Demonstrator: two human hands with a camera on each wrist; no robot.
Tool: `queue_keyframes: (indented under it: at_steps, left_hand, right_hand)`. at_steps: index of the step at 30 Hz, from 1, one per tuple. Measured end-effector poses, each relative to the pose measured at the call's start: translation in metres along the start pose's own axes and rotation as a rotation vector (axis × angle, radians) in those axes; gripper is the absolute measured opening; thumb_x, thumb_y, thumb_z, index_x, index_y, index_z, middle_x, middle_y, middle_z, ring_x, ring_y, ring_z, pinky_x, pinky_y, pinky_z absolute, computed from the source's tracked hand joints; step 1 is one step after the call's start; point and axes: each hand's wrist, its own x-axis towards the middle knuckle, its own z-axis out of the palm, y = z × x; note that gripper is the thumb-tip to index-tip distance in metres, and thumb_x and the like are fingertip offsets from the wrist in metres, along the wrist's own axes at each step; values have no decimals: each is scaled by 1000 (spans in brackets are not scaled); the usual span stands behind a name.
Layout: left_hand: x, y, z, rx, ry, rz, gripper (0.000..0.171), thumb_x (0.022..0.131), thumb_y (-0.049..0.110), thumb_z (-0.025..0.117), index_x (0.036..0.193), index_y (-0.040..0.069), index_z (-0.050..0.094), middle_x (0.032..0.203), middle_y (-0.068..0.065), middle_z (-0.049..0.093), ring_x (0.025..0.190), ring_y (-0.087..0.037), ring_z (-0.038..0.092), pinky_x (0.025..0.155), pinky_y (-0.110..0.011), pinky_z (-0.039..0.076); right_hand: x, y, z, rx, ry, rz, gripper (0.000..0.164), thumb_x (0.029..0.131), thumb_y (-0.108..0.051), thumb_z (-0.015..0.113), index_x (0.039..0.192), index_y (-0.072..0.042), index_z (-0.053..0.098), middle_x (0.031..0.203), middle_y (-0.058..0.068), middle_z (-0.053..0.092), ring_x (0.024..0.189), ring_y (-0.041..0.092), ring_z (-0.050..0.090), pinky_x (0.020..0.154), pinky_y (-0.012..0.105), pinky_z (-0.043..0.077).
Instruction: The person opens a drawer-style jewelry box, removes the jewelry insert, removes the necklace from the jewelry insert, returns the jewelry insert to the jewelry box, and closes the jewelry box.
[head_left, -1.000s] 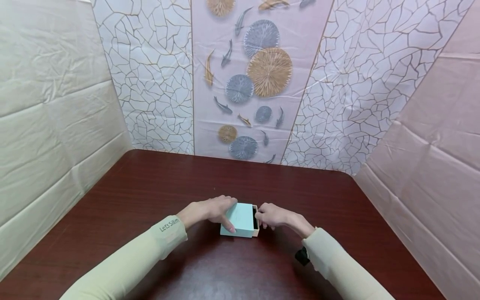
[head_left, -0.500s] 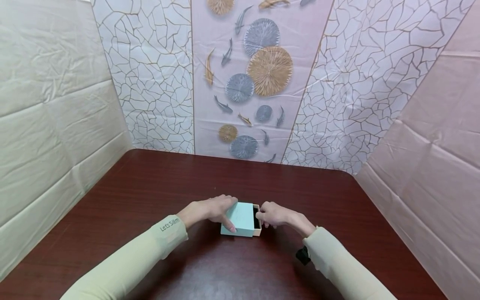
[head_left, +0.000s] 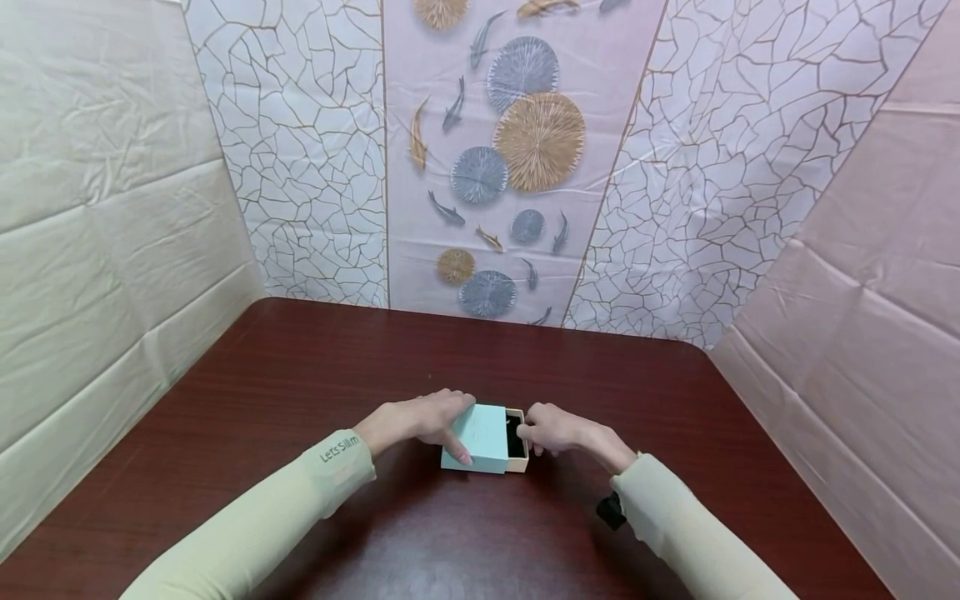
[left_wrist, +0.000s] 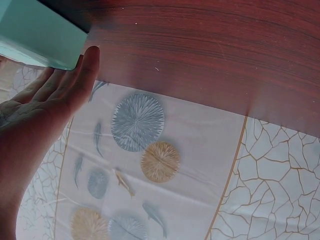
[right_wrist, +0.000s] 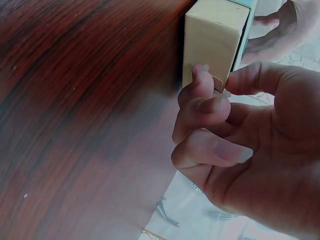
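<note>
A small mint-green drawer box [head_left: 486, 432] lies on the table, its cream inner tray [head_left: 517, 466] partly pulled out of the right side. Black lining [head_left: 514, 440] shows in the exposed part, with a tiny pale spot on it. My left hand [head_left: 429, 418] grips the green sleeve from the left, thumb at the front edge and fingers along the far side. At the tray's right end, my right hand [head_left: 557, 428] pinches a short brown tab [right_wrist: 218, 83] between thumb and index finger; its other fingers are curled. Whatever lies under the sleeve is hidden.
The dark red-brown table [head_left: 345, 350] surrounds the box. Behind it hangs a patterned cloth [head_left: 480, 233] with fish and round motifs, and pale cloth walls [head_left: 105, 250] stand at both sides. A black device [head_left: 611, 510] sits under the right cuff.
The right hand has drawn the inner tray a little farther out to the right, exposing more black lining. The left hand and the green sleeve have stayed in place.
</note>
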Motion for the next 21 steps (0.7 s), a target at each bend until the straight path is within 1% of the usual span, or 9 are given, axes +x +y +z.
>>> queue_keyframes:
  at_steps: [7, 15, 21]
  left_hand:
    - [1, 0, 1, -4, -4, 1, 83, 67, 46, 86, 132, 11, 48, 119, -3, 58, 109, -18, 51, 93, -38, 44]
    - [1, 0, 1, -2, 3, 2, 79, 67, 46, 86, 128, 12, 50, 113, -1, 58, 103, -17, 50, 88, -36, 44]
    - [-1, 1, 0, -15, 3, 4, 77, 67, 44, 86, 127, 11, 50, 112, -2, 58, 102, -17, 50, 88, -37, 44]
  right_hand:
    - [-4, 3, -2, -10, 1, 14, 35, 95, -9, 43, 66, -2, 62, 56, 8, 57, 41, 11, 39, 44, 23, 35]
    - [-7, 8, -6, -10, 0, 53, 35, 97, -12, 44, 69, -5, 63, 60, 9, 59, 42, 12, 40, 46, 23, 36]
    - [-10, 11, -8, -10, -6, 62, 36, 98, -12, 45, 67, -5, 61, 57, 8, 57, 42, 12, 39, 46, 23, 35]
